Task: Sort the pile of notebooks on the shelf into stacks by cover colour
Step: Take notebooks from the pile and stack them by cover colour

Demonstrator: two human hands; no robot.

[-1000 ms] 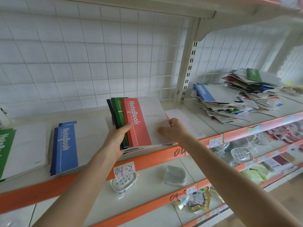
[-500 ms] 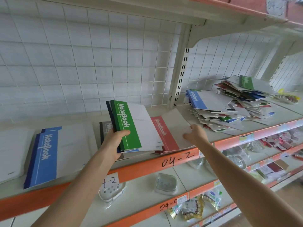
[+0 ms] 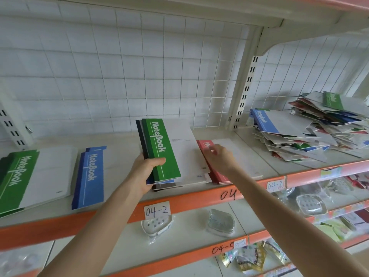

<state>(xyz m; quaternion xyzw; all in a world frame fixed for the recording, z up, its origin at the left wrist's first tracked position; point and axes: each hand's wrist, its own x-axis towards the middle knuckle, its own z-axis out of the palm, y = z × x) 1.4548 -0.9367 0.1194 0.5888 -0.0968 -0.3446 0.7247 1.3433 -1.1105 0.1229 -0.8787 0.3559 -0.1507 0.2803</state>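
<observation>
Sorting under way: 3 colour stacks started, most of the pile untouched.

The left hand (image 3: 142, 172) has its fingers (image 3: 157, 162) closed on a held bundle (image 3: 159, 150) with a green cover on top; the right hand (image 3: 219, 158) rests open-fingered on the red stack (image 3: 221, 177). Further left on the shelf (image 3: 119, 154) lie a blue stack (image 3: 89, 176) and a green stack (image 3: 20, 180). At far right the unsorted pile (image 3: 311, 132) looks large, so I judge most of the work is left.

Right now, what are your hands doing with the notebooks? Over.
Left hand gripping bundle, green notebook on top. Right hand resting on red stack. Unsorted pile waiting far right. Nothing in the way.
</observation>
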